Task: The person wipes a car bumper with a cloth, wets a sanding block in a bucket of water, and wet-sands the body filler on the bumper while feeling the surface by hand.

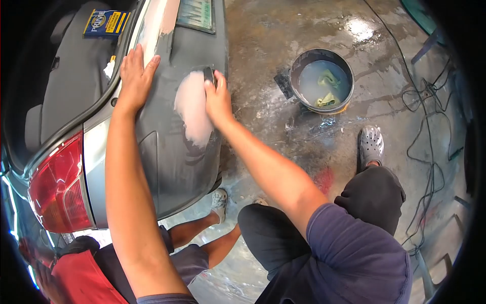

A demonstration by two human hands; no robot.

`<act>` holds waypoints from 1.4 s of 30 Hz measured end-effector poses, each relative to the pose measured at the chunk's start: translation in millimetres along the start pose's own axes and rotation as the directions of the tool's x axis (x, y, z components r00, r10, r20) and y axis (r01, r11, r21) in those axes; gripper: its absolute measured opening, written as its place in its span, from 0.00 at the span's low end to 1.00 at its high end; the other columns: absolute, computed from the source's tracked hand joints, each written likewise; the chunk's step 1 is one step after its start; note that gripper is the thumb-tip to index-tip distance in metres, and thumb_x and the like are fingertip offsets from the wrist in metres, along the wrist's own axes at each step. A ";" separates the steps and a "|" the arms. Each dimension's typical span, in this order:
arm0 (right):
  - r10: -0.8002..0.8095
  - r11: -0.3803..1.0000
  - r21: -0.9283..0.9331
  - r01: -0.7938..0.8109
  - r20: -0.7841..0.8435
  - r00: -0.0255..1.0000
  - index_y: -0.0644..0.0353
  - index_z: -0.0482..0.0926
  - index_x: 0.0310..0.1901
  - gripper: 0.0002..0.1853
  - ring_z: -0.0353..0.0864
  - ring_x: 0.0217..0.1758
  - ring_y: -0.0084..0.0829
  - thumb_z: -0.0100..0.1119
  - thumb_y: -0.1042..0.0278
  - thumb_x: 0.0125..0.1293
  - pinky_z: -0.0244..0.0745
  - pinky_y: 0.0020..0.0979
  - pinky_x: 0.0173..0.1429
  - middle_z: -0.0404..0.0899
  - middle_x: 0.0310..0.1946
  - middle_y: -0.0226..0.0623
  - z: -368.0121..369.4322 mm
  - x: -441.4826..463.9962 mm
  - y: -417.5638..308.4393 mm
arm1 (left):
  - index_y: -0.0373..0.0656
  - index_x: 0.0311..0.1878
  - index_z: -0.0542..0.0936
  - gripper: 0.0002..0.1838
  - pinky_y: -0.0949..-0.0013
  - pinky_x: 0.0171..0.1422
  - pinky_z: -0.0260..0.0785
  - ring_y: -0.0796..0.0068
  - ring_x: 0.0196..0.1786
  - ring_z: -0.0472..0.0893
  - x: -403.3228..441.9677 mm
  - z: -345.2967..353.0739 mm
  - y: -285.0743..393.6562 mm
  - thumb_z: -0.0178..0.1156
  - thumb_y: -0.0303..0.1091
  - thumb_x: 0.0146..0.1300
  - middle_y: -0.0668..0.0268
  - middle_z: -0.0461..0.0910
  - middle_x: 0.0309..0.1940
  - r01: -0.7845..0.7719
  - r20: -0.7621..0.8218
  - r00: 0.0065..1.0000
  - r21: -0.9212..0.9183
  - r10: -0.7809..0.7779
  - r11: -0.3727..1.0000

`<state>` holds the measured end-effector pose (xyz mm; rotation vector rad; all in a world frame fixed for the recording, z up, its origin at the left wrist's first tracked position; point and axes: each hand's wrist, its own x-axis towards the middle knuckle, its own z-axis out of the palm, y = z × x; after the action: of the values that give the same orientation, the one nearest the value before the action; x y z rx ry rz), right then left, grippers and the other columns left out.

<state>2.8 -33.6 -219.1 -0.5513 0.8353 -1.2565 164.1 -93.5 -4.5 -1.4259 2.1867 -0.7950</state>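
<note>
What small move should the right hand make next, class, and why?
Probably slide the dark block across the pale patch: the right hand holds it at the patch's edge, while the left hand rests on the car.

I see wet flr (268, 30) w/ bucket (324, 53) on it, dark flat pc (283, 85) just beside, red stain (324, 178) & grey clog (371, 143) nearer my end, cables (430, 93) tangled along R side.

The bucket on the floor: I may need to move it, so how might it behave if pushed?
The bucket is probably heavy, since it holds cloudy water, which may slosh if jolted. It might slide easily, as the floor nearby looks wet.
</note>
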 end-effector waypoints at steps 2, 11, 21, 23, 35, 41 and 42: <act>-0.120 0.991 -0.067 0.120 -0.006 0.993 0.69 0.59 0.78 0.32 0.63 0.82 0.47 0.53 0.61 0.80 0.57 0.42 0.83 0.66 0.77 0.54 0.5 -4.3 8.0 | 0.60 0.78 0.70 0.23 0.51 0.88 0.38 0.46 0.85 0.52 -1.8 2.1 -8.6 0.42 0.42 0.85 0.48 0.52 0.84 -0.086 0.002 0.996 0.056 0.086 0.995; -0.183 0.976 0.112 0.184 -0.024 0.983 0.71 0.59 0.77 0.30 0.61 0.83 0.48 0.51 0.63 0.81 0.54 0.42 0.84 0.62 0.78 0.56 9.4 -69.0 25.5 | 0.46 0.83 0.61 0.33 0.53 0.88 0.38 0.48 0.85 0.50 6.4 -11.6 15.2 0.45 0.53 0.83 0.47 0.54 0.84 0.225 0.059 0.974 -0.212 -0.217 0.951; -0.243 0.961 -0.137 0.240 -0.008 0.970 0.70 0.60 0.77 0.31 0.59 0.83 0.55 0.50 0.60 0.82 0.58 0.44 0.82 0.58 0.79 0.61 2.1 -132.3 48.8 | 0.35 0.83 0.56 0.40 0.56 0.87 0.38 0.51 0.86 0.50 10.0 -14.9 18.2 0.46 0.57 0.81 0.47 0.55 0.83 0.276 0.075 0.961 -0.261 -0.266 0.925; -0.173 0.983 -0.068 0.169 -0.050 0.984 0.70 0.61 0.76 0.30 0.59 0.83 0.56 0.50 0.59 0.82 0.59 0.44 0.82 0.59 0.79 0.62 6.4 -101.7 41.0 | 0.35 0.82 0.56 0.40 0.56 0.87 0.38 0.51 0.86 0.51 10.8 -18.7 20.7 0.46 0.57 0.81 0.47 0.55 0.83 0.278 0.074 0.960 -0.274 -0.268 0.920; -0.190 0.980 -0.065 0.189 -0.008 0.982 0.70 0.61 0.78 0.31 0.54 0.85 0.53 0.49 0.59 0.82 0.54 0.43 0.84 0.55 0.81 0.61 -0.9 -116.9 49.2 | 0.34 0.81 0.59 0.39 0.55 0.87 0.41 0.49 0.85 0.53 9.2 -20.9 22.7 0.48 0.56 0.81 0.48 0.56 0.83 0.248 0.058 0.969 -0.283 -0.241 0.927; -0.153 0.981 -0.122 0.150 -0.012 0.988 0.72 0.66 0.75 0.30 0.57 0.85 0.48 0.48 0.59 0.81 0.52 0.41 0.85 0.61 0.79 0.57 -3.2 -3.3 23.5 | 0.35 0.82 0.58 0.40 0.55 0.87 0.41 0.49 0.84 0.53 10.6 -18.2 17.2 0.49 0.56 0.80 0.48 0.57 0.82 0.236 0.072 0.972 -0.304 -0.224 0.923; -0.171 0.978 -0.121 0.170 0.002 0.985 0.72 0.66 0.75 0.30 0.57 0.85 0.48 0.48 0.59 0.81 0.52 0.40 0.85 0.61 0.79 0.57 -4.9 -12.1 26.7 | 0.35 0.82 0.58 0.40 0.55 0.87 0.41 0.50 0.85 0.53 13.2 -27.0 26.6 0.49 0.57 0.80 0.47 0.57 0.82 0.289 0.088 0.957 -0.365 -0.277 0.885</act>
<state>13.8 -15.0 -239.5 -0.7276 0.8899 -1.3706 124.1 -90.9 -2.0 -1.9660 2.2154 -0.4470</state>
